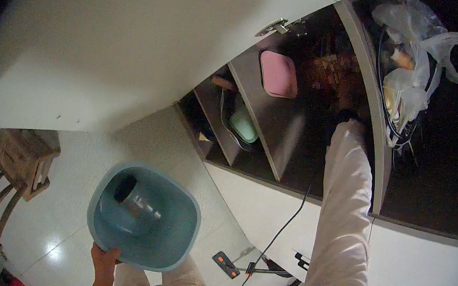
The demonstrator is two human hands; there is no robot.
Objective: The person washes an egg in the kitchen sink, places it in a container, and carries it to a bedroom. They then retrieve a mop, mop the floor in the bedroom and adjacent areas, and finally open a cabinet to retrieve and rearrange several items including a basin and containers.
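Note:
My left hand (104, 257) grips the near rim of a blue-grey plastic basin (168, 239). Inside the basin lies a clear container (138, 205) with a black end, tipped on its side. My right arm, in a pale sleeve (346, 193), reaches into a dark-lined cupboard (305, 153). Shadow covers my right hand (348, 95), so its fingers and anything in them are unclear. Close to it are dim reddish-brown packets (327, 71), too dark to name exactly. A pink plastic tray or lid (279, 75) is to their left, on the same shelf.
A white cupboard door (95, 38) stands open at upper left. Lower shelves hold a pale green container (244, 125). Beyond a divider (375, 84) lie clear plastic bags (411, 80) and cables. A black cord (287, 224) hangs over the drawers beside a stand (226, 265). A wooden chair (23, 159) is at left.

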